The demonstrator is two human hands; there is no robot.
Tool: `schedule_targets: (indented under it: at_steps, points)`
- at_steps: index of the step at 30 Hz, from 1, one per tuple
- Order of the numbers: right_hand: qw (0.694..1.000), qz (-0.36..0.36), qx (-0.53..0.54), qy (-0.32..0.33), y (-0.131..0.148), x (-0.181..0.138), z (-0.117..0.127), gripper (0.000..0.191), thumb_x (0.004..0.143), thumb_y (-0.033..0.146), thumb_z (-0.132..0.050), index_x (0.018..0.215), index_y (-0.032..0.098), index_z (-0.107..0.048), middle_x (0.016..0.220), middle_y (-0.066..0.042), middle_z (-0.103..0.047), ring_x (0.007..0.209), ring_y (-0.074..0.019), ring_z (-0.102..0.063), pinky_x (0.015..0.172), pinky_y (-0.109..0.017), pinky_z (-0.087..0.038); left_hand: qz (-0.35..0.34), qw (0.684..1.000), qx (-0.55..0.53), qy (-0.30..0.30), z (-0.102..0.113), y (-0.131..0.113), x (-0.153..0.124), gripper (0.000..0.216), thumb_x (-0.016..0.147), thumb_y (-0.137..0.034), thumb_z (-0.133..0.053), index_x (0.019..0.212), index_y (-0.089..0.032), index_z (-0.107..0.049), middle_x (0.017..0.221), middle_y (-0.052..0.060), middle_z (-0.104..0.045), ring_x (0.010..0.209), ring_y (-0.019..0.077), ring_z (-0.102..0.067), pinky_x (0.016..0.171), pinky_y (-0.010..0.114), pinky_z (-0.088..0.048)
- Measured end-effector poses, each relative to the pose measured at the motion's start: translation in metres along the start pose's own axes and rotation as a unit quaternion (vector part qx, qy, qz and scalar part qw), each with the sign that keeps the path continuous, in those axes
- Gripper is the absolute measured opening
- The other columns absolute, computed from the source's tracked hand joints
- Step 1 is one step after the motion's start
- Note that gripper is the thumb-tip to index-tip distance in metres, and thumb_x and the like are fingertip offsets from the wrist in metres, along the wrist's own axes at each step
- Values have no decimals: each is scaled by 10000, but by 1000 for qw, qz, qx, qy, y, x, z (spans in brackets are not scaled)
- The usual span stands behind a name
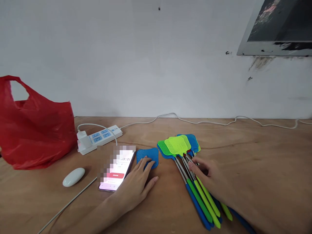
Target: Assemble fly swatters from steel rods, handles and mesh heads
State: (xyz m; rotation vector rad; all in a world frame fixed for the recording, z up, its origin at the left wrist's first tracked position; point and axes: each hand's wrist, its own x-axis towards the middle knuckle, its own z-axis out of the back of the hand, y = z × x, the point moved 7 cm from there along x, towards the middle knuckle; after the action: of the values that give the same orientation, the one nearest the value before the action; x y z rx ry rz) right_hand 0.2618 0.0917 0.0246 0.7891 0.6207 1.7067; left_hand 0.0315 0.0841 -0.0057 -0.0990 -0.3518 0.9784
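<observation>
My left hand (pixel 138 178) lies on a blue mesh fly swatter head (pixel 147 153), fingertips resting on it and thumb stretched out to the side. No shaft or handle of this head shows. To the right is a pile of fly swatters (pixel 179 145) with green, yellow-green and blue mesh heads, thin metal shafts (pixel 181 170) and coloured grips (pixel 207 198) pointing toward me. Thumb and forefinger of my right hand (pixel 207 172) close on a metal shaft just below the heads; which swatter it belongs to is hard to make out. My forearm covers some handles.
Left of my left hand lies a lit phone (pixel 119 169), partly pixelated. Behind it is a white power strip (pixel 102 139) with a plug and cables. A white mouse (pixel 73 177) and a red plastic bag (pixel 36 130) are farther left. A cable (pixel 204 123) runs along the wall.
</observation>
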Motion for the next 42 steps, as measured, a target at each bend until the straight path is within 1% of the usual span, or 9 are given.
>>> schedule_targets:
  at_steps: [4, 6, 11, 18, 23, 28, 33, 38, 42]
  points:
    - [969, -132, 195, 74, -11, 0, -8, 503, 851, 695, -456, 714, 235, -602, 361, 98, -332, 287, -105, -238, 342, -256, -176, 14, 999, 34, -6, -1, 3, 3, 484, 1046, -445, -406, 1366, -100, -516, 1421, 203, -550, 1335, 373, -518, 1032, 539, -511]
    - [950, -165, 256, 75, -12, 1, -9, 546, 799, 742, -495, 679, 224, -616, 324, 89, -360, 260, -98, -240, 322, -250, -176, 18, 998, 61, -3, -3, 4, 4, 538, 1049, -460, -378, 1369, -50, -512, 1434, 236, -539, 1343, 387, -509, 1041, 550, -501]
    - [923, -171, 346, 6, -13, 3, -8, 534, 752, 705, -627, 633, 184, -641, 362, 52, -451, 375, -79, -352, 431, -209, -284, 36, 994, 104, 1, -5, 7, 3, 636, 1050, -500, -328, 1366, 19, -515, 1435, 278, -536, 1330, 393, -525, 1064, 557, -482]
    - [864, -225, 451, -2, -20, 0, -17, 500, 659, 663, -772, 686, 182, -639, 460, 94, -402, 373, -42, -252, 384, -194, -193, 28, 994, 102, -11, -5, 8, 2, 613, 1039, -490, -360, 1383, -6, -515, 1443, 265, -538, 1326, 385, -533, 1054, 552, -492]
    - [830, -208, 516, -24, -23, 2, -15, 425, 673, 563, -844, 758, 178, -684, 621, 27, -618, 445, -57, -457, 383, -154, -317, 23, 997, 76, -23, -4, 9, -1, 593, 1031, -493, -402, 1417, -49, -484, 1464, 248, -522, 1367, 378, -490, 1079, 557, -467]
    - [830, -170, 530, -24, -23, 5, -18, 363, 711, 507, -852, 808, 173, -747, 811, -56, -744, 673, -140, -675, 585, -198, -529, 7, 999, -22, -42, 13, -4, -1, 459, 1059, -373, -373, 1442, -132, -452, 1490, 181, -509, 1379, 321, -478, 1113, 534, -434]
    - [831, -150, 536, 7, -15, 3, -25, 342, 753, 506, -828, 828, 178, -767, 898, -79, -770, 791, -180, -729, 662, -227, -556, -28, 982, -188, -2, 27, -28, -2, 274, 1064, -302, -391, 1263, -249, -572, 1234, 59, -654, 1150, 223, -609, 982, 376, -509]
    - [838, -115, 531, 49, -2, 0, -30, 341, 814, 526, -774, 862, 188, -780, 995, -90, -769, 817, -177, -730, 680, -236, -556, -30, 978, -206, 6, 20, -32, -6, 195, 1010, -332, -530, 1167, -234, -593, 1076, 42, -688, 997, 230, -641, 890, 356, -501]
    - [845, -98, 520, 75, 4, -4, -35, 341, 838, 529, -750, 865, 190, -784, 1018, -104, -766, 825, -189, -729, 689, -261, -557, -15, 978, -205, 15, 13, -27, -8, 140, 1017, -334, -508, 1060, -231, -592, 993, 28, -692, 892, 208, -653, 770, 308, -482]
